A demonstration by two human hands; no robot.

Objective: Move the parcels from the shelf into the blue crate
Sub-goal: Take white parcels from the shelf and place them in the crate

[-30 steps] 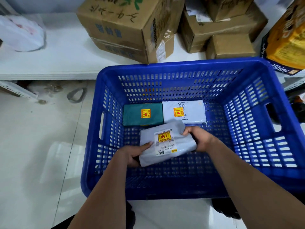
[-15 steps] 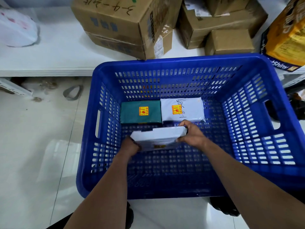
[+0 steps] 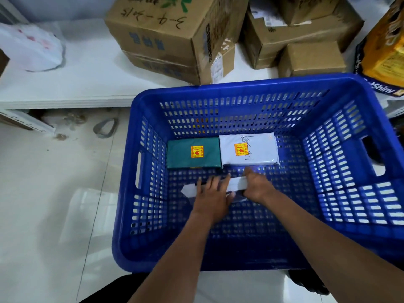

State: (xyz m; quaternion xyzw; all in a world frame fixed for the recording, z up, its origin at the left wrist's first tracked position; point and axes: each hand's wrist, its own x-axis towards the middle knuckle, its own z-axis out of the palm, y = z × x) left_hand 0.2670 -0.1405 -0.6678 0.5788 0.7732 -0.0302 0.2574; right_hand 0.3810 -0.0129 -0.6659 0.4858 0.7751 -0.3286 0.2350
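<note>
While both forearms reach in from six o'clock, the left hand now lies flat with straight fingers on top of the pale grey parcel, where half a second ago it held the parcel's left end up off the floor of the blue crate. The right hand curls round the parcel's right end, at three o'clock of it. So the parcel has gone from tilted in the air to pressed down near the crate's middle, which I judge to mean this placement is nearly done. Toward twelve o'clock, a green parcel and a white parcel lie touching side by side. Beyond the crate, cardboard boxes wait on the white shelf.
</note>
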